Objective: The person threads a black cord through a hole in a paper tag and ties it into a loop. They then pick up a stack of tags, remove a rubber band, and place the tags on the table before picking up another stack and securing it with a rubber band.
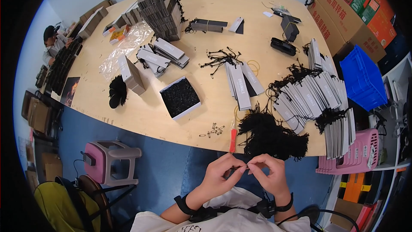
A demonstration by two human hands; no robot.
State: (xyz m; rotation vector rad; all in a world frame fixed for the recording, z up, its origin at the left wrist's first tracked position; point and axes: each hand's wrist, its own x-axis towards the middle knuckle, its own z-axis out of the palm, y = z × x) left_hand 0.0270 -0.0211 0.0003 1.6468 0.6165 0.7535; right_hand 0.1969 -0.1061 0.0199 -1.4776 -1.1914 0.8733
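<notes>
My left hand (pixel 221 172) and my right hand (pixel 270 174) meet in front of the table's near edge, both pinched with fingertips almost touching. A small dark thing shows between them, too small to name. Just beyond lies a heap of black cords (pixel 274 135) and a red-handled tool (pixel 233 141). Several small metal pins (pixel 213 130) are scattered to the left. A white box (pixel 180 98) full of small black pieces stands farther off. Grey hang tags with black cords (pixel 240 87) lie ahead, and a large row of corded tags (pixel 307 99) fans out at the right.
A tall stack of grey tags (pixel 159 13) stands at the back. A black cord bundle (pixel 116 91) lies at the left. A blue crate (pixel 363 78) and a pink basket (pixel 367 150) flank the right edge. A stool (pixel 112 162) stands left; a person (pixel 56 43) works at far left.
</notes>
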